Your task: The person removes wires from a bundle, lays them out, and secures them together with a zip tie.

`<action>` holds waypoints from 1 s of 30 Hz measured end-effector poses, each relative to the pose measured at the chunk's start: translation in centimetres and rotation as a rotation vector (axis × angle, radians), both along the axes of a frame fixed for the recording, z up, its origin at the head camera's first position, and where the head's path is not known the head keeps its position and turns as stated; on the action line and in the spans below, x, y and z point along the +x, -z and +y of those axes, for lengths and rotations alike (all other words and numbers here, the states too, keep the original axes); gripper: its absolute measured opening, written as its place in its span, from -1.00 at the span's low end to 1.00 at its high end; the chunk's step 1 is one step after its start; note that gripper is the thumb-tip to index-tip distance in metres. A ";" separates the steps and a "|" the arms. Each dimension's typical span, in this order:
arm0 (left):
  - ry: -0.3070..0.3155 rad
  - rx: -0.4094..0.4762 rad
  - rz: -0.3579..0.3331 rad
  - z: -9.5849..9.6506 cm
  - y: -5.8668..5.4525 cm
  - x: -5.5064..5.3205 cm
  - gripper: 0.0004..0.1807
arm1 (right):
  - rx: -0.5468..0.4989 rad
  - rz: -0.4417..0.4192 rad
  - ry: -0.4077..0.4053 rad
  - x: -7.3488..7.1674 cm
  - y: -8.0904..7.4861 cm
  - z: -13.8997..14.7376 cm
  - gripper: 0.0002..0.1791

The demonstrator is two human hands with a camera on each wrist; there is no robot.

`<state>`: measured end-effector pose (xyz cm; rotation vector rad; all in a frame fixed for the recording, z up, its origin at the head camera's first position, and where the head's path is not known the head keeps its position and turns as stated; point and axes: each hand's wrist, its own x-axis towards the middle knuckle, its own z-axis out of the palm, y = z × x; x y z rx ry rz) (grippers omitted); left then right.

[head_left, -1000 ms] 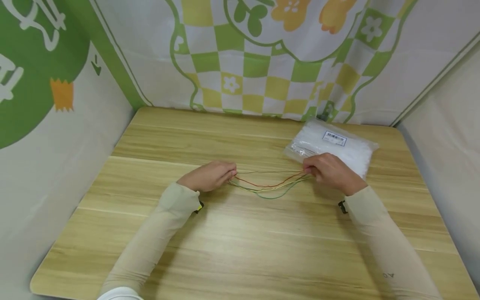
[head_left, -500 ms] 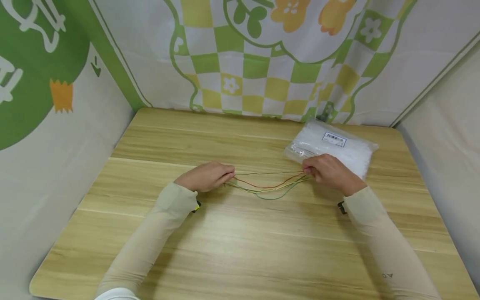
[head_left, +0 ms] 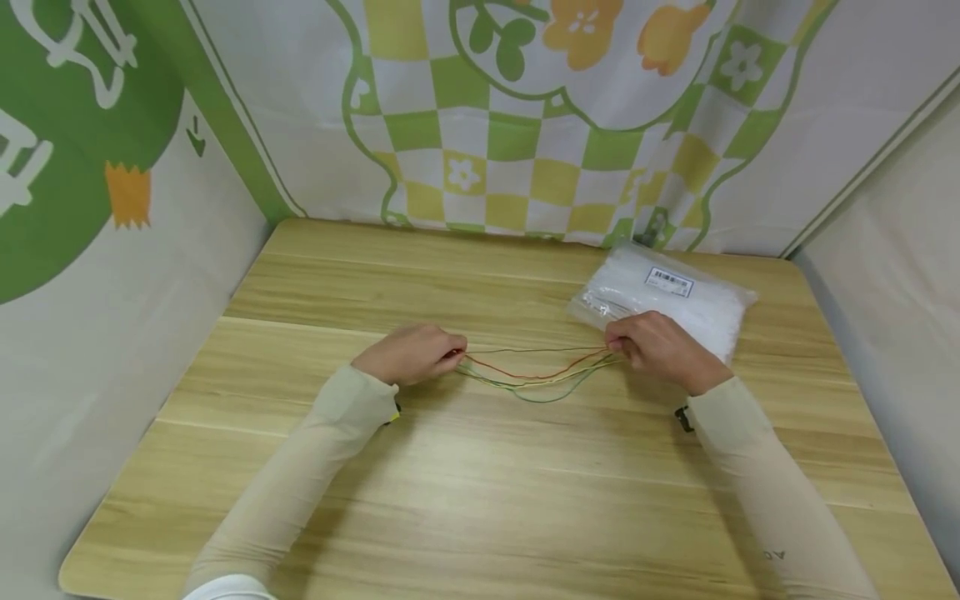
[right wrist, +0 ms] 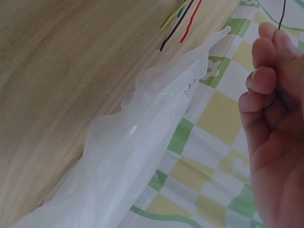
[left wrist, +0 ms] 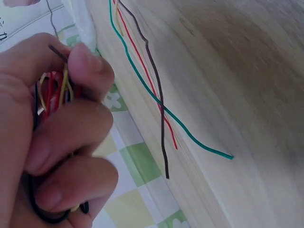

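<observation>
Several thin coloured wires (head_left: 540,384) stretch between the two hands in the head view, sagging in the middle, except for a brown one (head_left: 536,351) that runs nearly straight on top. My left hand (head_left: 416,354) grips them at one side; in the left wrist view its curled fingers (left wrist: 78,123) enclose red, yellow and black wires. Loose ends of a green wire (left wrist: 142,78), a red one and a brown one hang beside it. On the other side, my right hand (head_left: 663,346) pinches the wires, and the right wrist view shows a dark wire (right wrist: 282,14) between thumb and fingertip.
A clear plastic bag (head_left: 660,292) with white contents and a barcode label lies just behind the right hand. Both hands are over a wooden table (head_left: 487,492). A checkered curtain (head_left: 517,133) hangs along the back edge, with pale fabric walls on either side.
My left hand has drifted slightly left, widening the span of wires a little. The right hand stays almost where it was; both hands keep their hold.
</observation>
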<state>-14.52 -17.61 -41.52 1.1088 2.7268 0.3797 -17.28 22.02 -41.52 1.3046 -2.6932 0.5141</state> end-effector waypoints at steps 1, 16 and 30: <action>-0.009 -0.016 0.012 0.1 -0.1 0.0 -0.70 | -0.001 0.001 0.001 0.0 0.0 0.0 -0.62; 0.043 -0.068 0.077 0.3 -0.2 0.0 -0.81 | -0.005 -0.021 0.015 0.3 0.1 0.7 -0.63; 0.005 0.028 -0.054 0.6 -0.2 -0.2 -0.57 | 0.007 -0.031 0.004 0.1 0.5 1.0 -0.64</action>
